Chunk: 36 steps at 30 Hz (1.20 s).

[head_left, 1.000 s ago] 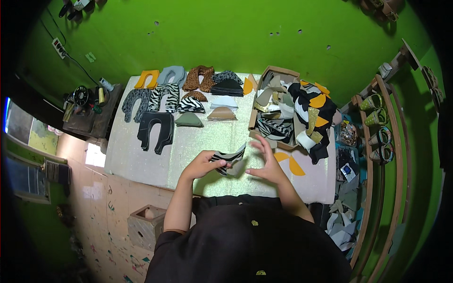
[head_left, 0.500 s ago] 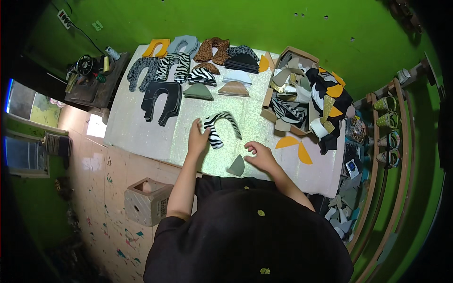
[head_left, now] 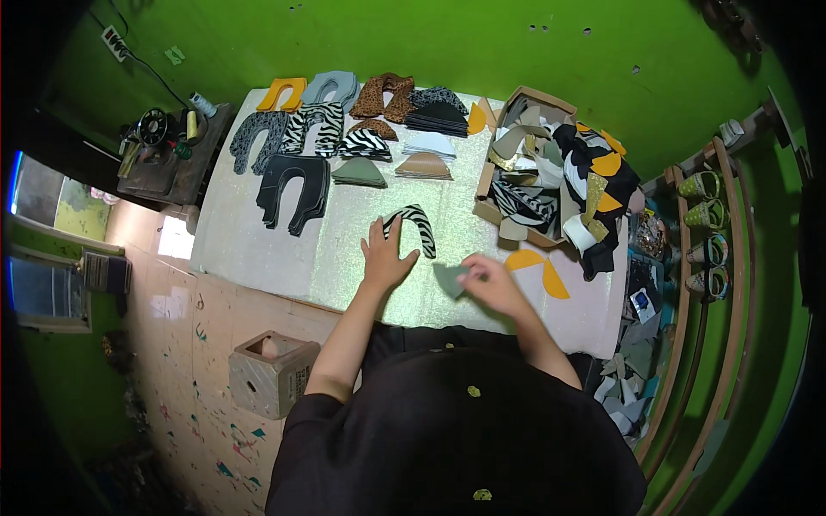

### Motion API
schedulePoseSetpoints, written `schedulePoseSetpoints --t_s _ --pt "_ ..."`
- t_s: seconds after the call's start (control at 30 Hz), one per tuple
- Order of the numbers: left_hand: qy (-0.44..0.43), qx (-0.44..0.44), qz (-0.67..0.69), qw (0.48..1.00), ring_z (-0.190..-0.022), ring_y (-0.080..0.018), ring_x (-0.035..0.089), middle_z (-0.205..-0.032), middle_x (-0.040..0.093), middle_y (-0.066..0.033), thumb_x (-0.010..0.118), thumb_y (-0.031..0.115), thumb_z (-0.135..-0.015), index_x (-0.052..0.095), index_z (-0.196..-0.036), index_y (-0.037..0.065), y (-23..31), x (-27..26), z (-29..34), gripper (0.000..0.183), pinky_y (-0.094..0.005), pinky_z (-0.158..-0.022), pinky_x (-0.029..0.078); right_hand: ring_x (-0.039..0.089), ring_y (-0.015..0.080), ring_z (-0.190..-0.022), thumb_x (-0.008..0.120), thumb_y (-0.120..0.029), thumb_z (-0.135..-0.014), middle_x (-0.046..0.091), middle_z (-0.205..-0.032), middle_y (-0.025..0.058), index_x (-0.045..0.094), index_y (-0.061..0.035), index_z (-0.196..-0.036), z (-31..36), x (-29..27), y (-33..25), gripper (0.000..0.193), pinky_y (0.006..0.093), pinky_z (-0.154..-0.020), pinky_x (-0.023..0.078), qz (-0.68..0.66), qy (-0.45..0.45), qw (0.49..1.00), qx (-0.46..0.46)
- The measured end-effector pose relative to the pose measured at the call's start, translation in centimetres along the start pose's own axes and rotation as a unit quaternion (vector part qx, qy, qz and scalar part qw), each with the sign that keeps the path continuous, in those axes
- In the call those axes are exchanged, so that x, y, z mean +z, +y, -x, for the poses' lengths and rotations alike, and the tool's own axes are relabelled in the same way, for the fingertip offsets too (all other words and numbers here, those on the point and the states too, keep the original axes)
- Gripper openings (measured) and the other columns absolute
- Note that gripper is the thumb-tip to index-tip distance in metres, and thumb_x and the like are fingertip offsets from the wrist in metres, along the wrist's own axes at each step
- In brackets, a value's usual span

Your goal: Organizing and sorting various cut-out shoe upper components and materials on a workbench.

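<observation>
My left hand (head_left: 387,255) lies with its fingers spread over one leg of a zebra-striped U-shaped cut piece (head_left: 422,225), pressing it flat on the table (head_left: 344,279). Part of that piece is hidden under the hand. In a pinch, my right hand (head_left: 489,284) has a grey-green cut piece (head_left: 448,279) by its edge, just nearer to me than the striped one. Two yellow curved pieces (head_left: 556,281) lie right of this hand. Beyond my left hand stand a stack of green half-round pieces (head_left: 360,173) and a stack of black U-shaped pieces (head_left: 291,191).
At the far side are more stacks, among them leopard-print pieces (head_left: 385,96) and grey U-shaped pieces (head_left: 330,88). A cardboard box (head_left: 487,209) overflowing with scraps occupies the right. A sewing machine (head_left: 153,129) is at far left, a wooden shoe rack (head_left: 738,249) at right.
The striped piece now lies flat under my left hand instead of being held at its edge. My right hand has taken hold of the grey-green piece and moved it right and away from me.
</observation>
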<state>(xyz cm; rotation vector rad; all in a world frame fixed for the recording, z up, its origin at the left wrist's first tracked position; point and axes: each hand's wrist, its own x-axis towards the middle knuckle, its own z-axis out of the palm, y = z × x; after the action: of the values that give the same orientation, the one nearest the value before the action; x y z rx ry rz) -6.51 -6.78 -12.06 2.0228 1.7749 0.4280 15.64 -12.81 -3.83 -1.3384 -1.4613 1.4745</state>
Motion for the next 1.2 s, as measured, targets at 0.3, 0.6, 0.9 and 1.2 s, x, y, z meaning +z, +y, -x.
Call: schedulePoseSetpoints --t_s 0.3,0.6,0.9,1.2 --pt "-0.018 0.116 -0.076 0.99 -0.134 -0.0351 0.024 -0.144 0.026 -0.0198 0.047 0.037 -0.088 0.038 -0.137 0.014 -1.4 2.4 1.8 0.055 -0.0603 -0.104 0.016 0.042 0.0272 -0.115 0.063 -0.007 -0.078 0.043 -0.123 0.0182 0.033 0.0016 -0.129 -1.3 -7.5 -4.7 0.06 0.0386 -0.101 0.028 0.148 0.55 0.807 -0.156" --pt "-0.029 0.158 -0.118 0.98 -0.133 -0.0299 0.027 -0.143 0.031 -0.0146 0.04 0.035 -0.092 0.033 -0.138 0.01 -1.0 2.5 3.5 0.053 -0.0587 -0.103 0.02 0.028 0.0254 -0.134 0.044 -0.031 -0.091 0.03 -0.144 0.0134 0.032 -0.0093 -0.138 -3.7 5.8 7.4 0.053 0.0584 -0.104 0.017 0.477 0.034 0.874 -0.084" --pt "-0.026 0.081 -0.088 0.992 -0.133 -0.0264 0.029 -0.143 0.033 -0.0105 0.04 0.034 -0.093 0.04 -0.135 0.011 0.1 2.8 3.5 0.048 -0.0634 -0.102 0.016 0.037 0.0203 -0.128 0.05 -0.029 -0.087 0.042 -0.135 0.0089 0.048 -0.012 -0.127 -3.5 4.1 4.8 0.043 0.0608 -0.104 0.015 0.495 -0.041 0.868 0.002" --pt "0.025 0.115 0.046 0.992 -0.132 -0.0322 0.027 -0.138 0.039 -0.0137 0.045 0.027 -0.09 0.05 -0.125 0.012 3.3 0.1 2.4 0.038 -0.0647 -0.102 0.007 0.058 0.0238 -0.089 0.056 -0.012 -0.079 0.065 -0.091 0.0063 0.064 -0.0092 -0.099 -4.5 -8.2 0.6 0.022 0.0448 -0.094 0.031 0.399 0.356 0.836 -0.126"
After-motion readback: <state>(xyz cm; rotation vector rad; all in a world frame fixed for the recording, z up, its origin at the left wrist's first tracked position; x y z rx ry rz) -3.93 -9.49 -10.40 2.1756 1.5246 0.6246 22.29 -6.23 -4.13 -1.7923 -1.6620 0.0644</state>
